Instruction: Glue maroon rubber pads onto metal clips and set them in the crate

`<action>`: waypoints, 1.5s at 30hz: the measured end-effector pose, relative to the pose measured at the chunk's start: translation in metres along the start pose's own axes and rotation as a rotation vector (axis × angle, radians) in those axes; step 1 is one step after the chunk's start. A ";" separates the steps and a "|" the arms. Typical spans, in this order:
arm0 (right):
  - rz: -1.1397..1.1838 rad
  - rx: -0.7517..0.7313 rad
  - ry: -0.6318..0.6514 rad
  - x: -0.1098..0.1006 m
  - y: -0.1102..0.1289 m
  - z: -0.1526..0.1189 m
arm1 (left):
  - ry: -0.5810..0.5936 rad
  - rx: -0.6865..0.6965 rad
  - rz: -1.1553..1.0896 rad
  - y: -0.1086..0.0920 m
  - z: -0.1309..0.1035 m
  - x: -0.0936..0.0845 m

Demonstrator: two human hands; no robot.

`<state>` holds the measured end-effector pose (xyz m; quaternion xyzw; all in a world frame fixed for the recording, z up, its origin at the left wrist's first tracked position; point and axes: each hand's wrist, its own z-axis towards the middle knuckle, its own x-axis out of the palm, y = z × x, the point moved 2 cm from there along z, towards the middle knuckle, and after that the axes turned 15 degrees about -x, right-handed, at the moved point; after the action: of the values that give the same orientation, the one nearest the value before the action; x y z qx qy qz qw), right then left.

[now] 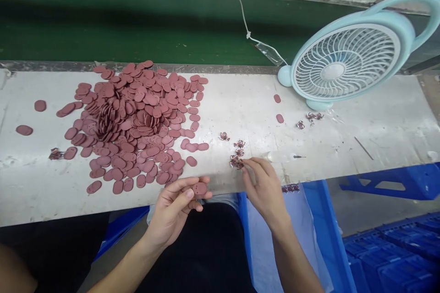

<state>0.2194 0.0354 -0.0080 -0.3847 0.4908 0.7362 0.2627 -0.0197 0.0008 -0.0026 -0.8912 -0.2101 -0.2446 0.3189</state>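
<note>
Between the thumb and fingers of my left hand (pixel 178 203), just over the table's front edge, is a flat oval reddish-brown piece (pixel 200 188) with small holes. My right hand (pixel 264 187) has its thumb and index fingertips drawn together at the edge of a cluster of small shiny dark-red metallic pieces (pixel 235 161). Whether a piece is pinched there is hard to make out. Similar small pieces (pixel 239 143) lie just beyond. To the left spreads a big heap of the same oval pieces (pixel 147 105). Right of the cluster lies a clear bottle (pixel 280 157) with a needle-like tip.
A light blue fan (pixel 347 59) stands at the back right, its white cord (pixel 242 11) running up. Two loose ovals (pixel 279 118) and more metallic pieces (pixel 313 117) lie near it. Below the front edge is a white-lined blue bin (pixel 330 224); blue crates (pixel 395 252) stand right.
</note>
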 end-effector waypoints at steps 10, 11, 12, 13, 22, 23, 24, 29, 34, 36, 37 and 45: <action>-0.079 0.335 0.196 0.000 -0.011 0.016 | 0.008 -0.047 -0.006 0.004 0.001 0.001; -0.087 0.360 0.211 0.000 -0.009 0.017 | 0.015 -0.049 -0.004 0.004 0.001 0.002; -0.089 0.366 0.230 -0.001 -0.007 0.018 | 0.021 -0.049 -0.005 0.004 0.001 0.003; -0.089 0.362 0.251 -0.002 -0.006 0.017 | 0.028 -0.047 -0.008 0.004 0.001 0.003; -0.008 0.242 0.347 -0.017 -0.005 -0.004 | 0.160 -0.064 -0.047 0.010 0.006 0.011; 0.014 0.233 0.351 -0.018 -0.005 -0.006 | 0.168 -0.065 -0.049 0.010 0.006 0.012; 0.047 0.228 0.346 -0.020 -0.003 -0.007 | 0.174 -0.065 -0.047 0.010 0.006 0.013; 0.494 0.226 0.076 -0.031 0.019 -0.012 | 0.183 -0.019 0.017 0.010 0.005 0.017; 1.122 0.277 -0.110 -0.024 0.053 -0.016 | 0.167 0.056 0.152 0.015 0.003 0.018; 1.194 0.322 -0.134 -0.018 0.062 -0.014 | 0.175 0.067 0.179 0.017 0.002 0.018; 1.200 0.344 -0.143 -0.016 0.065 -0.013 | 0.185 0.069 0.182 0.017 0.002 0.018; 1.125 0.421 -0.152 -0.012 0.069 -0.012 | 0.191 0.042 0.154 0.018 0.005 0.020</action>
<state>0.1769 -0.0015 0.0347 0.0480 0.7338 0.6748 -0.0622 0.0069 -0.0038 -0.0029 -0.8705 -0.1147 -0.2985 0.3741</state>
